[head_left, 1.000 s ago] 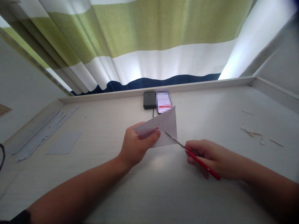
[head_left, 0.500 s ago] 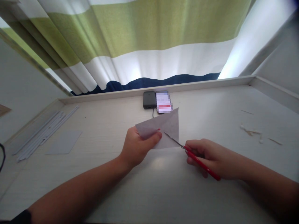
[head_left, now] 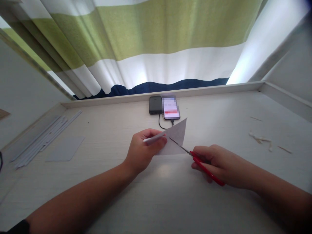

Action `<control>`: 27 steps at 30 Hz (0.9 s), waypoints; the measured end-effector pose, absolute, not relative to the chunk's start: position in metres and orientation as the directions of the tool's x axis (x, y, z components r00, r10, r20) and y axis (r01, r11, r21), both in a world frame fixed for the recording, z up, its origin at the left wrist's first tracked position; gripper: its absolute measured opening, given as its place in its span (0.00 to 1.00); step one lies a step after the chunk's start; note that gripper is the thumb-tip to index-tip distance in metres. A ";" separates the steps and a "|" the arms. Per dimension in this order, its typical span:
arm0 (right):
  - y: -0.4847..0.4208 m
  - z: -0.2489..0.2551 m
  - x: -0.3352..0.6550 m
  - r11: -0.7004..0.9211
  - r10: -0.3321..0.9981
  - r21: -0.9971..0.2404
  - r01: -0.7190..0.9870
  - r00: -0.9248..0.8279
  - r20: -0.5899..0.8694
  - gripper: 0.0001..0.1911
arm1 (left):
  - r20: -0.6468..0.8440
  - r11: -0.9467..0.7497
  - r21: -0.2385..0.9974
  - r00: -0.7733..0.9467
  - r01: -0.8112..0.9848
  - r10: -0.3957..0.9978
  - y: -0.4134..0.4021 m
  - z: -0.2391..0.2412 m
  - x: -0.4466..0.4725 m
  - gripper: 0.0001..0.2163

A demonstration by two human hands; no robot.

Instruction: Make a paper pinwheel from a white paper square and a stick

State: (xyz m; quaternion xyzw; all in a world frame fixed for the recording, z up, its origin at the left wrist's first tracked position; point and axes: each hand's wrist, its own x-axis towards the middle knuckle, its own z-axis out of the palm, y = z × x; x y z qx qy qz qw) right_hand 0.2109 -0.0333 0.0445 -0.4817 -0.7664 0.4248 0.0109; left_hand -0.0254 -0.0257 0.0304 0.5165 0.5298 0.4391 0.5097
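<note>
A pale sheet of paper [head_left: 175,134] is pinched in my left hand [head_left: 143,149], its left part bent over near the thumb. My right hand [head_left: 215,165] grips a pair of red-handled scissors [head_left: 207,172]. The metal blades point up and left, lying against the paper, with the tip close to my left thumb. Whether both blades are on one side of the sheet I cannot tell. Part of my left fingers is hidden behind the paper.
A black power bank [head_left: 155,105] and a phone [head_left: 170,107] with a cable [head_left: 161,125] lie at the table's back edge. Paper strips [head_left: 46,139] and a paper piece [head_left: 65,149] lie left. Cotton swabs [head_left: 262,139] and thin sticks [head_left: 284,149] lie right.
The left part of the paper has folded over and its top corner dropped slightly, uncovering more of the cable. The scissors and my right hand have shifted slightly left.
</note>
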 end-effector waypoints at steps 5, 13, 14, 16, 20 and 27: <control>-0.034 0.039 0.216 0.199 0.765 -0.645 0.737 -0.529 -0.368 0.14 | -0.047 0.049 0.998 0.035 -0.050 0.998 -0.022 0.024 -0.027 0.11; -0.015 0.039 0.244 0.311 0.777 -0.543 0.780 -0.538 -0.326 0.16 | -0.222 0.236 0.971 0.239 -0.032 0.945 0.001 0.021 -0.042 0.15; -0.012 0.039 0.249 0.301 0.784 -0.553 0.777 -0.532 -0.320 0.16 | -0.258 0.260 0.965 0.285 0.032 0.923 0.004 0.022 -0.045 0.15; -0.007 0.040 0.259 0.276 0.802 -0.566 0.776 -0.511 -0.309 0.16 | -0.323 0.264 0.943 0.368 0.203 0.872 0.010 0.025 -0.050 0.15; -0.006 0.042 0.268 0.307 0.818 -0.456 0.836 -0.476 -0.323 0.18 | -0.376 0.129 0.868 0.465 0.479 0.802 0.017 0.036 -0.059 0.16; -0.009 0.041 0.264 0.350 0.726 -0.363 0.864 -0.495 -0.477 0.19 | -0.319 -0.046 0.789 0.473 0.612 0.821 0.018 0.047 -0.062 0.14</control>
